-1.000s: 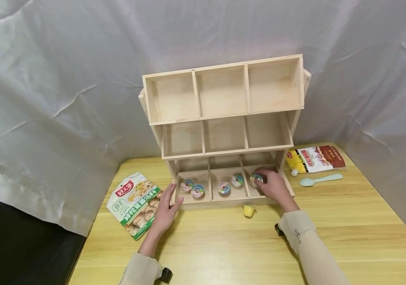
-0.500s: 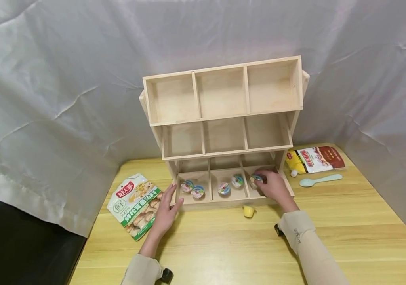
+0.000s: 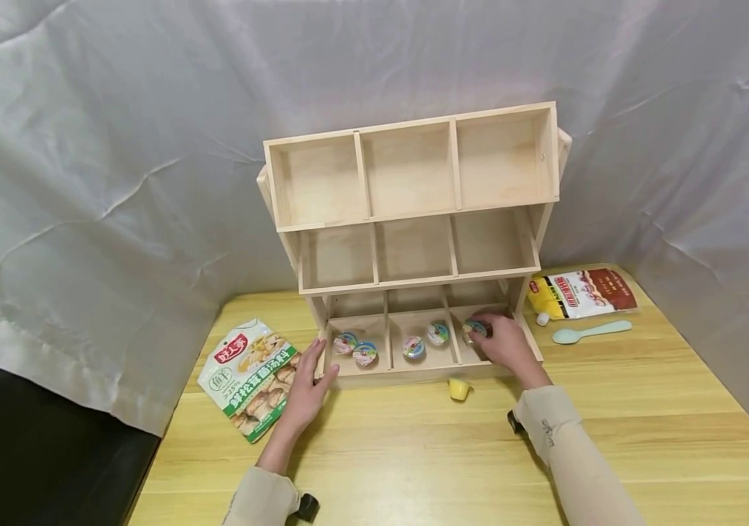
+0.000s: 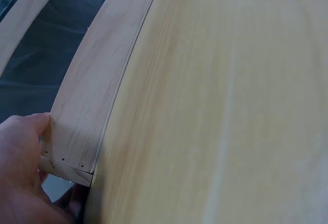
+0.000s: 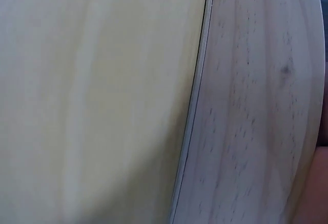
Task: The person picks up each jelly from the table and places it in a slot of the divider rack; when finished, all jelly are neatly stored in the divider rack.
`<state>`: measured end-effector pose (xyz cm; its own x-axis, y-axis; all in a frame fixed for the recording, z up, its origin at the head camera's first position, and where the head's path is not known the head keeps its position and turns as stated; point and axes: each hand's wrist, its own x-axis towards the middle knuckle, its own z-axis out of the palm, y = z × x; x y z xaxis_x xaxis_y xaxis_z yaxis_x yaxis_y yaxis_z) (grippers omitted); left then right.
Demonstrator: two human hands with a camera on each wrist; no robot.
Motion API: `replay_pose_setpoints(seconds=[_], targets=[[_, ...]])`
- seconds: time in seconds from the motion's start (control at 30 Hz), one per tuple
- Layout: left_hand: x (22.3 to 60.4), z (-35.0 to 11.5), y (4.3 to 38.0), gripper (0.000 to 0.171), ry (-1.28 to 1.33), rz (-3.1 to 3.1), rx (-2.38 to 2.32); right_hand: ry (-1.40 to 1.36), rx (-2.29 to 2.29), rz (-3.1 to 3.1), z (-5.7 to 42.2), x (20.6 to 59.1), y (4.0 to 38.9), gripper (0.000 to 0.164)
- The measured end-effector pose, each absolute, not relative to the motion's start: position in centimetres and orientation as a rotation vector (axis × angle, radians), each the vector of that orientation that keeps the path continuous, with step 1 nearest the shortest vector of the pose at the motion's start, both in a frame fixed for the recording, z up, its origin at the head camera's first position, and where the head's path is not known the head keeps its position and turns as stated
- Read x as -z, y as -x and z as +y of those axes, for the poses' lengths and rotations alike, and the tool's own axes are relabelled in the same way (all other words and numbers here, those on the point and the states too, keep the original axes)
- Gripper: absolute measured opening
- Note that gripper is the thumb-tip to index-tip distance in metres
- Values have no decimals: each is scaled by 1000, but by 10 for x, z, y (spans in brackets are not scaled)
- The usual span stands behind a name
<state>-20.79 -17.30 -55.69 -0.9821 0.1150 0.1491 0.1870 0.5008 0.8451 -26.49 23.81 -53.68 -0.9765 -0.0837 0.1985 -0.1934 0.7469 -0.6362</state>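
In the head view, my right hand (image 3: 506,342) pinches a small foil-lidded jelly cup (image 3: 474,332) inside the bottom right compartment of a wooden shelf (image 3: 413,376). Four-finger detail is hidden by that hand's back. My left hand (image 3: 307,394) rests at the shelf's lower left corner, thumb on the front board and fingers along the side. The left wrist view has the thumb of that hand (image 4: 20,167) touching the front board (image 4: 89,80). Two jelly cups (image 3: 365,353) lie in the left compartment and two more jelly cups (image 3: 413,348) in the middle one.
A yellow cup (image 3: 459,389) lies on the wooden table (image 3: 400,453) before the shelf. Left of it is a green and white food pouch (image 3: 249,380). On the right lie another pouch (image 3: 584,294) with a white cap and a pale blue spoon (image 3: 591,332). Grey fabric hangs behind.
The jelly cup in my right hand has shifted very slightly within the right compartment. My left hand stays at the shelf corner.
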Motion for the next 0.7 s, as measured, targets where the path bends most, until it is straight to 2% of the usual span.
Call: replay_pose_setpoints(seconds=[0.27, 0.5, 0.6, 0.7], targets=[[558, -174, 208, 70, 272, -2649, 1531, -229, -1091, -2744, 241, 534, 264, 37], [558, -174, 209, 70, 273, -2669, 1515, -209, -1153, -2627, 246, 508, 243, 36], [558, -174, 209, 70, 266, -2667, 1514, -181, -1138, -2643, 244, 497, 226, 32], [559, -175, 209, 70, 267, -2669, 1511, -163, -1131, -2697, 237, 491, 203, 21]])
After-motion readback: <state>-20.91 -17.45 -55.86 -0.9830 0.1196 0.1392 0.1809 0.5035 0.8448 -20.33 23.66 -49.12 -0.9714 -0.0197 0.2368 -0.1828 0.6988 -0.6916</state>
